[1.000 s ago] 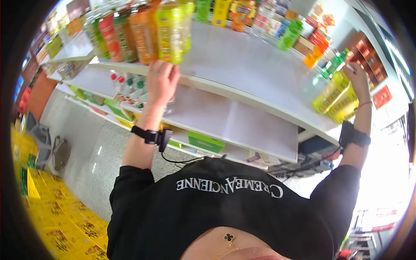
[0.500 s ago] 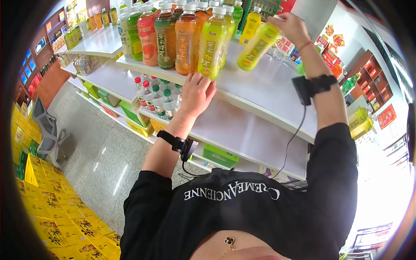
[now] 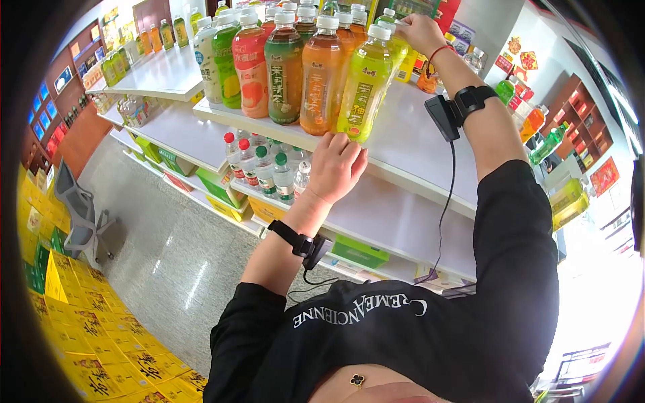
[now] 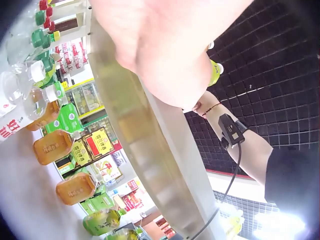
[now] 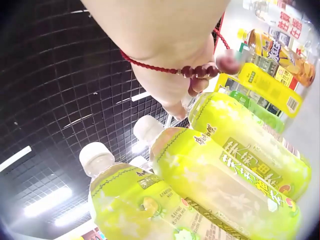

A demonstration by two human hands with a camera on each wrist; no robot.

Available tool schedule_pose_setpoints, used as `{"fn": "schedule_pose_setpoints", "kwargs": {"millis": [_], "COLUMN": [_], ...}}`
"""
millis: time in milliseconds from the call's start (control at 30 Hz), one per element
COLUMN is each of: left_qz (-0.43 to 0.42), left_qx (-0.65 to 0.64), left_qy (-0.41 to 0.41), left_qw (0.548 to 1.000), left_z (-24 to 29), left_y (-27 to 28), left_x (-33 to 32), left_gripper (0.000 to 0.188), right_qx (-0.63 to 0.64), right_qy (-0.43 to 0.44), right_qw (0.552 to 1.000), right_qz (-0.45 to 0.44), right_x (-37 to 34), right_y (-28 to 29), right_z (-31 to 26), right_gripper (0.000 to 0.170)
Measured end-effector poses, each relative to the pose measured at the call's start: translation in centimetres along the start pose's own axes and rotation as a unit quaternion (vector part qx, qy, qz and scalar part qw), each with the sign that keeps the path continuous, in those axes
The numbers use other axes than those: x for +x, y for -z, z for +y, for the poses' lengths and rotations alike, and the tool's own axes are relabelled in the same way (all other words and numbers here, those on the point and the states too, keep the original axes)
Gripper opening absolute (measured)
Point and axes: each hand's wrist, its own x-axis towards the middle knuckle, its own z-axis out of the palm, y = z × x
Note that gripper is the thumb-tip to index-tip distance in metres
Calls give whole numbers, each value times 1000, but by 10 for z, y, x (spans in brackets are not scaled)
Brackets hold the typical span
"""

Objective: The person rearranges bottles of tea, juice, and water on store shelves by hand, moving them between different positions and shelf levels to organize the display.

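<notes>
My right hand holds a yellow-green tea bottle at its cap, which the fingers hide. This bottle stands upright at the back of a file of matching ones, behind the front yellow-green bottle in the head view. Two more white-capped bottles of the kind appear nearer the camera in the right wrist view. My left hand rests at the shelf's front edge, its fingertips right by the bases of the front yellow-green bottle and the orange tea bottle.
Dark green and pink bottles continue the rows leftward on the white shelf. Water bottles stand on the level below. More yellow-green bottles are at the far right. A cable hangs from my right wrist camera.
My right hand has brought a yellow-green bottle from the shelf's right end over to the left, behind the front one. My left hand has stayed at the shelf edge.
</notes>
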Motion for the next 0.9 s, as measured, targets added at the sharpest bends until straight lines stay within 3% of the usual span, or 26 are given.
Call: {"fn": "schedule_pose_setpoints", "kwargs": {"millis": [133, 233, 267, 333, 367, 400, 467, 533, 600, 633, 700, 767, 833, 900], "left_qz": [2, 12, 10, 18, 12, 10, 7, 3, -5, -9, -23, -29, -40, -58], "left_qx": [21, 25, 23, 36, 44, 44, 63, 63, 87, 89, 93, 102, 119, 126], "left_qy": [-11, -14, -13, -25, -23, -19, -31, -29, -34, -28, -13, -7, 2, 13], "left_qw": [1000, 1000, 1000, 999, 999, 999, 998, 998, 996, 996, 995, 994, 992, 990], "left_z": [-1, -1, -2, -3, -3, -2, -1, 4, 6, 8, 13, 16, 18, 36], "left_y": [-3, -3, -4, -6, -6, -6, -6, -5, -4, -3, -4, -5, -3, -9], "left_x": [-1, -2, -3, -3, -4, -5, -4, -2, -1, -2, -1, 1, 1, 9], "left_gripper": [20, 19, 19, 19, 19, 19, 18, 18, 17, 17, 16, 16, 14, 13], "right_qx": [-8, -21, -21, 139, 93, 95, 223, 255, 232, 224, -13, -50, -138, -184], "right_qy": [0, 164, 162, 6, 91, 90, -16, -23, 52, 43, 13, 80, 51, -15], "right_qw": [1000, 986, 987, 989, 991, 991, 973, 966, 971, 973, 999, 991, 974, 966], "right_qz": [6, 1, 0, -53, 9, 5, -58, -35, -37, -31, -27, 94, 172, 182], "right_x": [6, 9, 5, -26, -24, -33, -57, -85, -123, -144, -191, -241, -291, -334], "right_y": [-13, -22, -20, 11, 1, 10, 37, 60, 101, 126, 184, 235, 287, 340], "right_z": [11, 17, 22, -11, 10, 11, 11, 27, 43, 50, 66, 96, 133, 183], "right_gripper": [43, 36, 36, 37, 41, 41, 45, 45, 42, 42, 44, 29, 25, 26]}}
